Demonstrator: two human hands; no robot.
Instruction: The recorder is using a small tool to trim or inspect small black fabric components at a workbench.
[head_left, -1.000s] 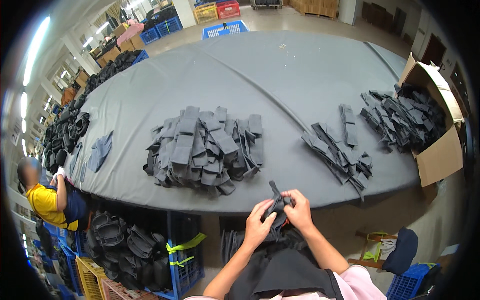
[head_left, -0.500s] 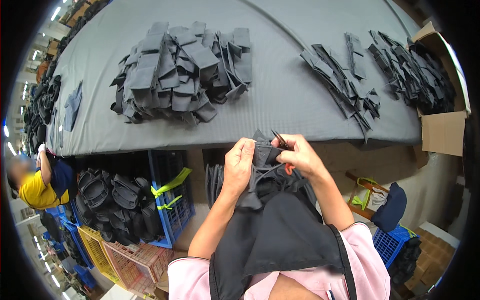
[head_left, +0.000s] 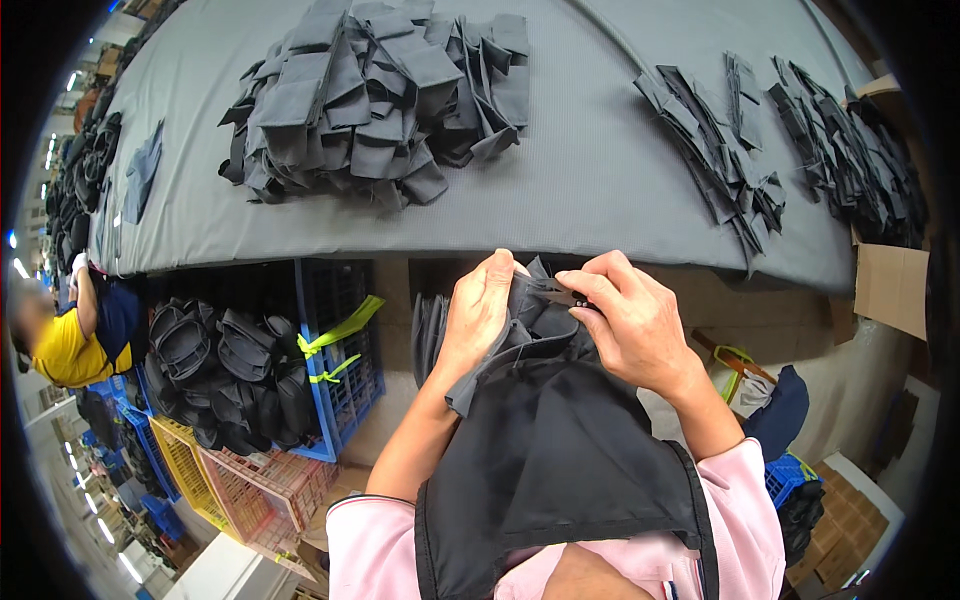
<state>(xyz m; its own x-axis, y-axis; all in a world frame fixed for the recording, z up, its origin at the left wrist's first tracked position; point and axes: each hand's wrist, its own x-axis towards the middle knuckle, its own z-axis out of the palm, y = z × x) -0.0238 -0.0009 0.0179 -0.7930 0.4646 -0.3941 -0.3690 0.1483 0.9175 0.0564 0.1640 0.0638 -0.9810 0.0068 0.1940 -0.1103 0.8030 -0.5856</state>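
Note:
Near the table's front edge my left hand (head_left: 478, 315) pinches a dark grey fabric piece (head_left: 532, 318), thumb and fingers pressed together. My right hand (head_left: 640, 322) is closed around small scissors (head_left: 578, 299); only a dark bit of them shows between the fingers, and their tips lie at the fabric's upper right. Whether the blades are apart cannot be made out. More grey fabric hangs in a string below my hands, over the black apron (head_left: 580, 455).
On the grey-covered table (head_left: 590, 215) lie a large heap of grey fabric pieces (head_left: 350, 110) and smaller bundles (head_left: 715, 150) to the right. A cardboard box (head_left: 890, 285) stands far right. Blue crates (head_left: 340, 370) hold black items below the table. A person in yellow (head_left: 75, 345) is at left.
My right hand has turned and brought the scissors against the fabric; their orange handle, visible before, is now hidden. My left hand has shifted slightly up. The table appears higher in the view.

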